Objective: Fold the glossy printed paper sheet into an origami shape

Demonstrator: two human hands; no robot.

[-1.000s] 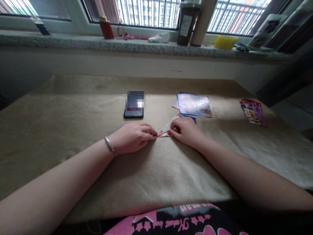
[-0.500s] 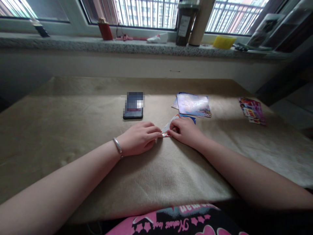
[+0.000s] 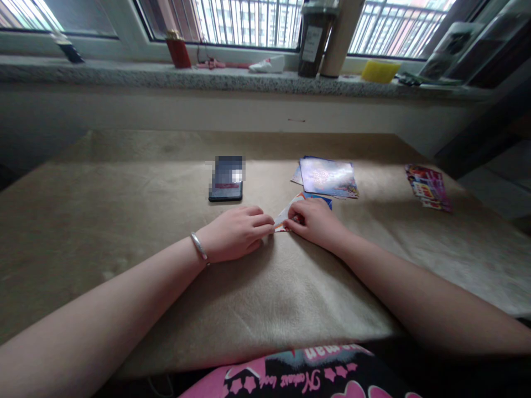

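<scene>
While my right hand pinches the folded white, orange and blue paper, its left end meets my left hand, whose hold I cannot tell.

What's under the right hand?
A piece of paper lies under the right hand: a white, orange-edged part shows to its left, a blue part beyond the knuckles. What lies directly beneath the palm is covered.

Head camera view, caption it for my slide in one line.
Left hand and right hand on folded paper, with a phone and glossy sheets farther back.
</scene>
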